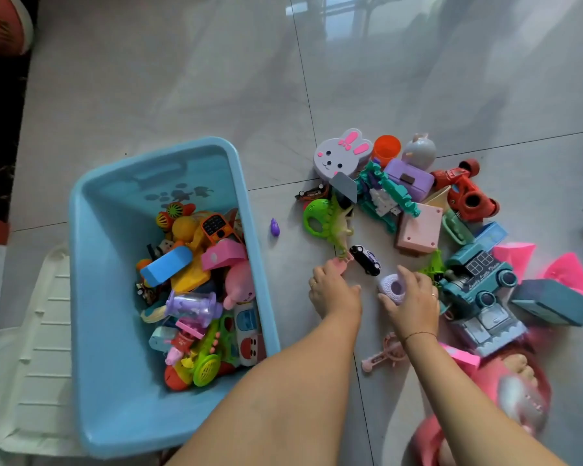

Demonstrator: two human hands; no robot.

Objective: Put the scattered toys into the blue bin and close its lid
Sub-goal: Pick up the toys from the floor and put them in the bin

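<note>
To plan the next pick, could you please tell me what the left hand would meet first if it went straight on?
The small pink toy at the left hand's fingertips comes first; just beyond it lies the green dinosaur, though depth is unclear.

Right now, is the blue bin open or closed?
Open. The blue bin has no lid on it, and the toys piled inside show from above. A white ribbed panel, perhaps its lid, lies beside it.

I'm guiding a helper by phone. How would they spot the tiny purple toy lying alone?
Start at the blue bin, then the floor strip between it and the toy pile. The tiny purple toy lies there alone, touching nothing.
</note>
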